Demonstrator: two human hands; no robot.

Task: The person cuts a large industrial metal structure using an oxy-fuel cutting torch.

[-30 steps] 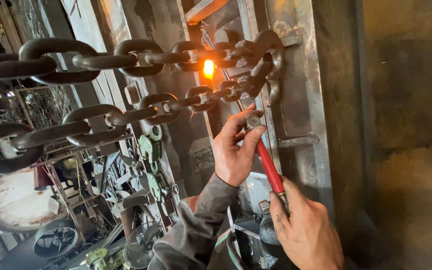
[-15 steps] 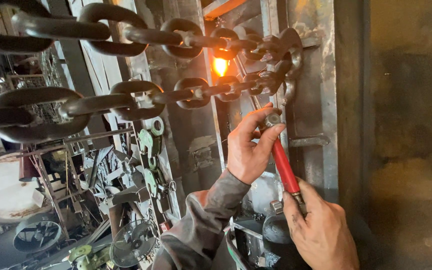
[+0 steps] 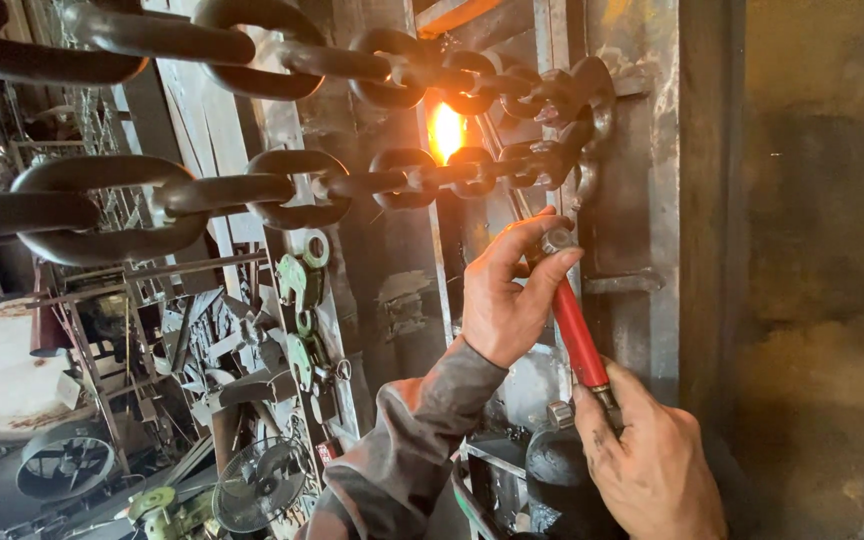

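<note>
Closest to the camera, the right hand (image 3: 652, 465) is wrapped tight around the bottom end of a red-handled tool (image 3: 577, 335), which slants up and left from that fist. At the top end, the left hand (image 3: 507, 290) pinches the tool's metal head (image 3: 558, 240) between thumb and fingers, right against the steel frame (image 3: 642, 150). Just above that pinch hang two heavy dark chains (image 3: 282, 190) hooked to the frame, with an orange glow (image 3: 445, 130) between them. Way off to the left, behind it all, sit scrap metal and fans (image 3: 252, 485).
</note>
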